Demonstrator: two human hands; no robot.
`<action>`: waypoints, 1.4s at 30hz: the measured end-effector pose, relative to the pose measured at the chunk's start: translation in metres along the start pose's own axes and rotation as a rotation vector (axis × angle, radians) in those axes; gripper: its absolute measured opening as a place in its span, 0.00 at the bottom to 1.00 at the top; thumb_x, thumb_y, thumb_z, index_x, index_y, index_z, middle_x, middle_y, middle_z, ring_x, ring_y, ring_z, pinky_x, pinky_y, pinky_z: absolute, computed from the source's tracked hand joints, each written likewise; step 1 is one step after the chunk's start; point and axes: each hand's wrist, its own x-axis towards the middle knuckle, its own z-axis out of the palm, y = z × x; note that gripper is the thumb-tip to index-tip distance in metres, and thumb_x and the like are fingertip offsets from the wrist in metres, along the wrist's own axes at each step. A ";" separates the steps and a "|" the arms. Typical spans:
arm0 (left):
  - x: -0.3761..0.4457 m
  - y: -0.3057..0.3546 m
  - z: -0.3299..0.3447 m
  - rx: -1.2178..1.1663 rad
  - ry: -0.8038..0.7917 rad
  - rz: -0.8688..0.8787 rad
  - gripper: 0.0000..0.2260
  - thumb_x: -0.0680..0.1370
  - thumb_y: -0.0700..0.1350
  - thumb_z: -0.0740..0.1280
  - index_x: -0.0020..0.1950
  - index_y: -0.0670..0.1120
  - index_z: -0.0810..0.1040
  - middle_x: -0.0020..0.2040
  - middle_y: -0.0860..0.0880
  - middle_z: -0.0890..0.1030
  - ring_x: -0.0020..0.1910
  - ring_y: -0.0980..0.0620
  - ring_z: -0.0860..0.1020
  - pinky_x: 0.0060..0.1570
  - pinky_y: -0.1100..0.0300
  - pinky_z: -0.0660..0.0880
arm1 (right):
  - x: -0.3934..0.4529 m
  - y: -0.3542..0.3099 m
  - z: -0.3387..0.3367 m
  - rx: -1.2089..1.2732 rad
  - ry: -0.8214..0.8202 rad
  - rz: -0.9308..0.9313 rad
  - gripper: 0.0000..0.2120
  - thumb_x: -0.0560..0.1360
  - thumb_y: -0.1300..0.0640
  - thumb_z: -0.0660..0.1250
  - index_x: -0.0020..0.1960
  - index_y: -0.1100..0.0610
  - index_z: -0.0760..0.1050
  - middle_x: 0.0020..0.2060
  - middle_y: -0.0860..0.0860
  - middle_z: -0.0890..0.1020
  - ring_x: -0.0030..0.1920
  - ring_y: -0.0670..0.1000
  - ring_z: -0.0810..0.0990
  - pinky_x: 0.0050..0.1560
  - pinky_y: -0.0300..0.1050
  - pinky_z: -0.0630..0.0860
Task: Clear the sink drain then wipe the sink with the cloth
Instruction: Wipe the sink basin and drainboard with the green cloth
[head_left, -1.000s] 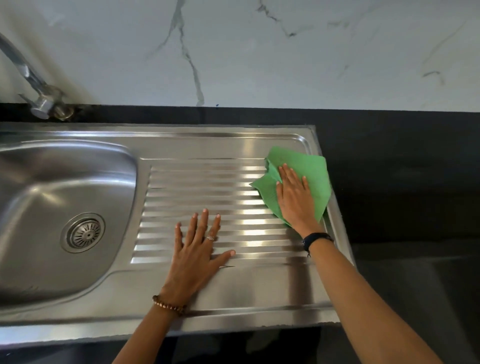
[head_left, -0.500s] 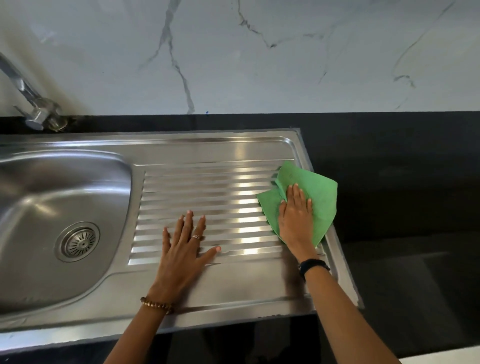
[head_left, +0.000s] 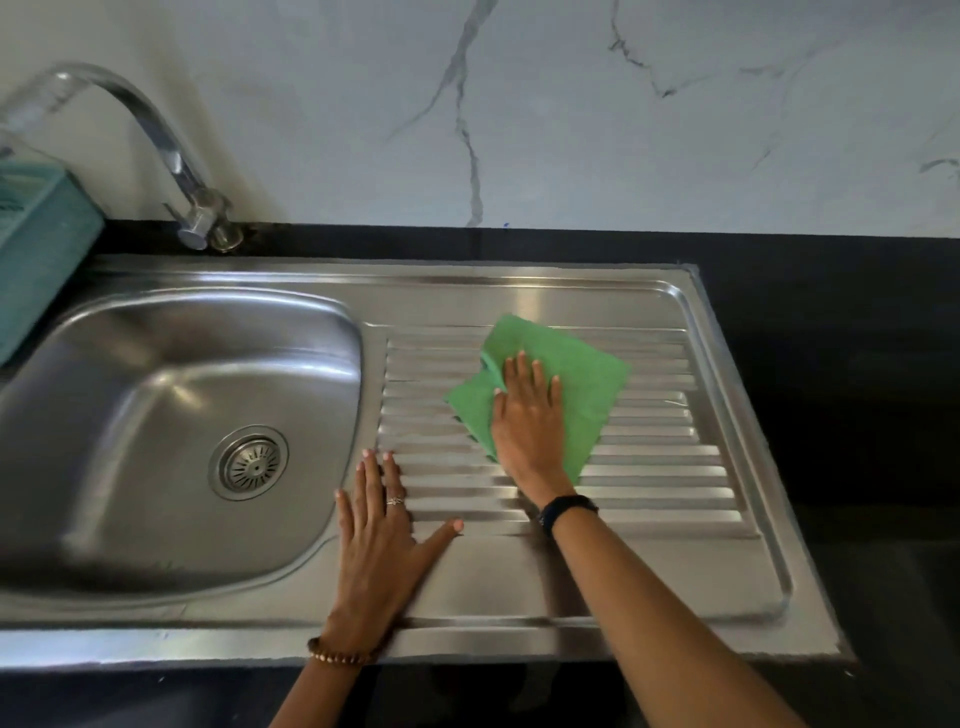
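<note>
Green cloth (head_left: 571, 374): spread flat, slightly rumpled at its left edge, on the upper middle of the ribbed draining board (head_left: 665, 467), well to the right of the basin.
Right hand (head_left: 530, 421): lying palm down on the cloth, fingers straight and close together, pressing it to the ribs; a dark band (head_left: 569, 506) on the wrist.
Left hand (head_left: 382, 540): flat on the steel at the draining board's left edge, just beside the basin rim, fingers straight, thumb splayed to the right, holding nothing; a ring (head_left: 395, 501) on one finger, a beaded bracelet (head_left: 337, 656) at the wrist.
Sink (head_left: 130, 395): stainless steel, one basin on the left (its drain strainer (head_left: 250, 463) sits at the basin floor, slots visible), set into a black counter (head_left: 831, 364).
Tap (head_left: 171, 156): curved chrome spout, rising behind the basin's far edge.
Teal container (head_left: 36, 249): at the far left, partly cut off.
Wall (head_left: 623, 104): white marble with grey veins
</note>
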 end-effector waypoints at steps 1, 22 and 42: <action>-0.001 -0.003 -0.001 0.008 0.005 -0.015 0.52 0.59 0.80 0.36 0.70 0.46 0.29 0.72 0.48 0.31 0.73 0.52 0.33 0.71 0.53 0.32 | 0.002 -0.018 0.006 0.010 -0.018 -0.040 0.24 0.82 0.54 0.47 0.76 0.58 0.52 0.77 0.55 0.53 0.77 0.55 0.50 0.76 0.55 0.43; -0.028 -0.017 -0.001 0.128 0.038 0.008 0.49 0.62 0.77 0.32 0.72 0.45 0.34 0.73 0.51 0.36 0.73 0.52 0.36 0.70 0.52 0.32 | -0.008 -0.062 0.027 -0.089 -0.175 -0.604 0.24 0.82 0.50 0.46 0.77 0.53 0.50 0.77 0.49 0.52 0.77 0.51 0.49 0.75 0.53 0.41; -0.041 0.095 0.028 0.348 -0.094 0.405 0.35 0.76 0.66 0.39 0.69 0.48 0.70 0.69 0.45 0.72 0.66 0.38 0.72 0.58 0.35 0.68 | -0.035 0.184 -0.050 0.035 0.036 -0.002 0.22 0.82 0.55 0.49 0.76 0.55 0.56 0.75 0.51 0.60 0.76 0.52 0.56 0.76 0.50 0.49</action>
